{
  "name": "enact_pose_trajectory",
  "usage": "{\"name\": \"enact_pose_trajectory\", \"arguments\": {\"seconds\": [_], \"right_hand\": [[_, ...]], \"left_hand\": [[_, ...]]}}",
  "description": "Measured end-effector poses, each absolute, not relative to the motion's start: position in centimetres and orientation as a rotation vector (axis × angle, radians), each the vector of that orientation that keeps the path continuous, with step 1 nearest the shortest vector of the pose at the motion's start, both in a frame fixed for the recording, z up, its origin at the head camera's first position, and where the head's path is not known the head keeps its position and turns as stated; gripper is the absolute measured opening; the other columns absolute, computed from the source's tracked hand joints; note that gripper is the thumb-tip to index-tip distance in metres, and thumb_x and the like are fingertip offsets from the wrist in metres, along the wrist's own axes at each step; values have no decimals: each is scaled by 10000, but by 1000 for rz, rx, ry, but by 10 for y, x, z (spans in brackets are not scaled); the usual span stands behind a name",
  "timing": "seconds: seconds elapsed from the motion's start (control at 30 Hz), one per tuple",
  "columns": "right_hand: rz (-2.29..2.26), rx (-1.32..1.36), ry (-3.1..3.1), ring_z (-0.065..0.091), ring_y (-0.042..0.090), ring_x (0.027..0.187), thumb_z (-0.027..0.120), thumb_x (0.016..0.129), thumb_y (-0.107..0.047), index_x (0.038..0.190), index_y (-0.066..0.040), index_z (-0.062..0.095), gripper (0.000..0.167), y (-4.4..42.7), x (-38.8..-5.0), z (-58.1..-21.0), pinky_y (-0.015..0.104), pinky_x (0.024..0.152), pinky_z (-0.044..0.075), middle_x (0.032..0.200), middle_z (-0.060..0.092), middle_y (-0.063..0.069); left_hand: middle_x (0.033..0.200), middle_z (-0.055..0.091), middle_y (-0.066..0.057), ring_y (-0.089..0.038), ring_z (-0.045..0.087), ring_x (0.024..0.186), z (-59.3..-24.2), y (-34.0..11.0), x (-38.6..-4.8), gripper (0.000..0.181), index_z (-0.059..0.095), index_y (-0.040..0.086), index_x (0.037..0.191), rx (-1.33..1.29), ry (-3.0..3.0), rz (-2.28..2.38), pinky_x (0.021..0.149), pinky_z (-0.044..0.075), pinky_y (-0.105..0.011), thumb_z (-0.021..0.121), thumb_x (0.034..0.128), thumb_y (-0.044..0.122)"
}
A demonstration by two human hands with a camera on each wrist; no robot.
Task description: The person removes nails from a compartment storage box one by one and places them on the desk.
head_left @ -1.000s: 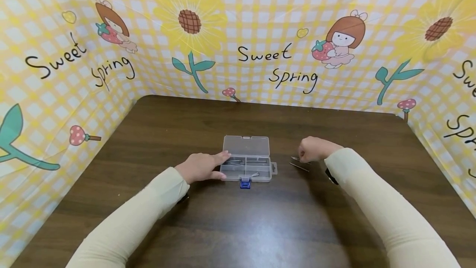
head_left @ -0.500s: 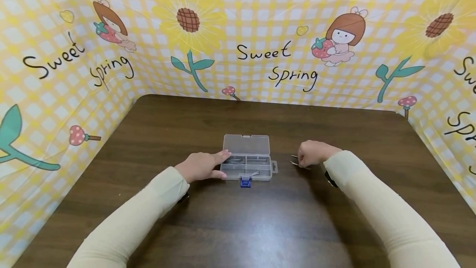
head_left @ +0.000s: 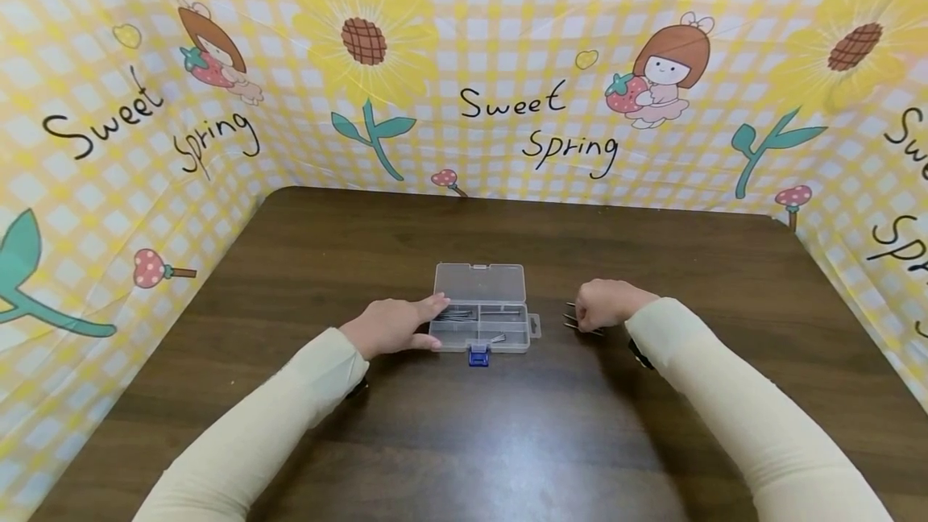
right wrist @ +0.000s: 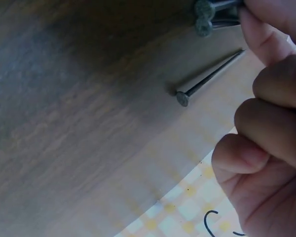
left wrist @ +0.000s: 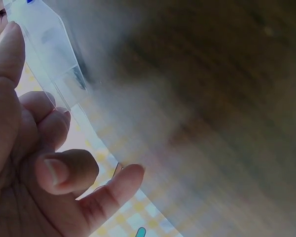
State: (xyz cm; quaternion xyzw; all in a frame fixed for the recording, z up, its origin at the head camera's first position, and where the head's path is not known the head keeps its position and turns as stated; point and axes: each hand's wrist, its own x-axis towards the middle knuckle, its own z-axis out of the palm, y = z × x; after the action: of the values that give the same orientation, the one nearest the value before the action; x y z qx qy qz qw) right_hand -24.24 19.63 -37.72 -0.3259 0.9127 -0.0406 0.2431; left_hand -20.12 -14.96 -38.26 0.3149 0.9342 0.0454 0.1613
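Note:
A clear plastic box (head_left: 479, 284) with four compartments stands with its lid raised back and its blue latch (head_left: 478, 356) towards the front. My left hand (head_left: 387, 325) rests at the box's left side, finger and thumb on its edge; in the left wrist view several fingers of that hand (left wrist: 44, 148) are bent loosely. Thin nails (head_left: 458, 316) lie in the back left compartment, with a few in both right ones. My right hand (head_left: 609, 304) is over loose nails right of the box. In the right wrist view this hand (right wrist: 271, 133) pinches two nails (right wrist: 204, 11) by thumb and finger; another nail (right wrist: 207, 79) lies apart.
A dark brown wooden table (head_left: 406, 433) carries the box and loose nails. Yellow checked cloth (head_left: 507, 39) with flowers and lettering hangs round the back and sides. The box has a clear hanging tab (head_left: 535, 325) on its right side.
My right hand has moved slightly forward to the table's front and left, and its fingers have come to the nails. The left hand and box have stayed in place.

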Motion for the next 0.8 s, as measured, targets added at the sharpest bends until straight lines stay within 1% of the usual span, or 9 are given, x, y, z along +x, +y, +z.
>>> {"name": "enact_pose_trajectory", "arguments": {"seconds": [0.17, 0.5, 0.7, 0.8], "right_hand": [[-65, -864, 2511, 296, 69, 490, 614, 811, -61, 526, -172, 468, 340, 196, -240, -375, 244, 495, 265, 516, 323, -95], [-112, -847, 2513, 263, 68, 474, 624, 826, -73, 517, -193, 430, 384, 197, -240, -378, 245, 493, 254, 501, 291, -96], [-121, -845, 2525, 298, 63, 470, 633, 810, -82, 524, -180, 482, 338, 199, -241, -377, 243, 484, 266, 503, 337, -102], [-123, -854, 2531, 324, 62, 480, 650, 809, -92, 545, -166, 533, 298, 199, -241, -375, 242, 483, 281, 516, 368, -103]], "left_hand": [[1534, 312, -60, -321, 558, 1178, -383, -149, -200, 744, 346, 85, 1494, 905, 2682, 120, 861, 476, -444, 593, 900, 459], [1536, 307, -55, -325, 556, 1179, -385, -150, -200, 744, 340, 90, 1497, 887, 2680, 120, 873, 472, -443, 594, 901, 458], [1538, 304, -56, -338, 548, 1187, -383, -149, -200, 745, 339, 88, 1497, 887, 2676, 113, 888, 464, -456, 598, 901, 453], [1539, 303, -54, -337, 539, 1200, -382, -148, -200, 745, 336, 90, 1498, 890, 2672, 111, 901, 458, -459, 597, 902, 454]]}}
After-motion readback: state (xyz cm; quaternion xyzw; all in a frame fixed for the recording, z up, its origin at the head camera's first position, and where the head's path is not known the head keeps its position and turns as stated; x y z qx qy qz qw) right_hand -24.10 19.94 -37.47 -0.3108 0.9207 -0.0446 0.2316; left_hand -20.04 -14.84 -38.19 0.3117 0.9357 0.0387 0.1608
